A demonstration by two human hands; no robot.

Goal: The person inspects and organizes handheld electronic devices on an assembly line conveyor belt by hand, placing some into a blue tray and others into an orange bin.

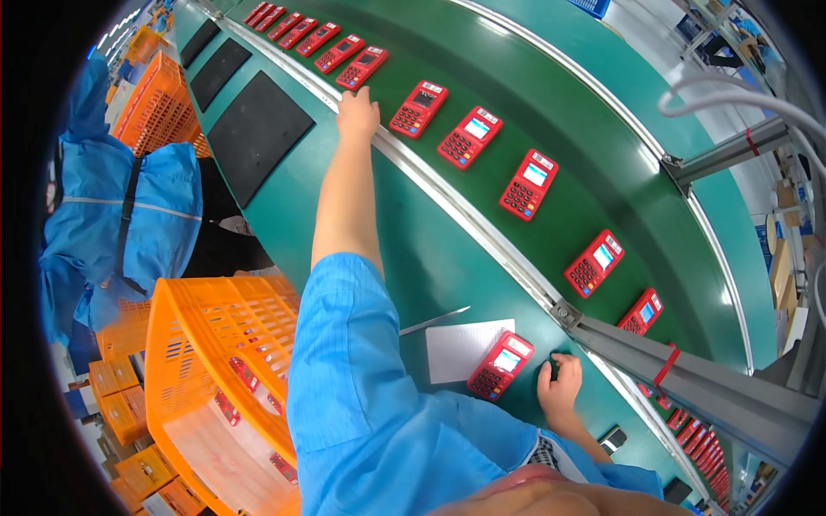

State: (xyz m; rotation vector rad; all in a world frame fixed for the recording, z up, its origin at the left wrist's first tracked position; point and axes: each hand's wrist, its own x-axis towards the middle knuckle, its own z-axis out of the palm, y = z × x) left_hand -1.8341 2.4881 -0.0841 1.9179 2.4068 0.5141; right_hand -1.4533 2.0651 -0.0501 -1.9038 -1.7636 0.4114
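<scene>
My left hand (359, 113) reaches far over the conveyor's metal edge, its fingers stretched toward the near end of a red payment terminal (362, 68). Whether the fingertips touch it is hard to see. Near my body, another red payment terminal (501, 365) with a lit screen lies partly on a white sheet (456, 351) on the green tabletop. Just right of it rests my right hand (560, 383), loosely curled with a gap between thumb and fingers, holding nothing visible. A thin pale stick-like item (435, 320) lies beyond the sheet.
Several red terminals (471, 138) line the curved green conveyor (551, 103). A grey metal beam (688, 361) crosses it at right. Black mats (261, 133) lie at far left. An orange crate (185, 335) holding terminals stands at my left; a person in blue (129, 206) is beyond it.
</scene>
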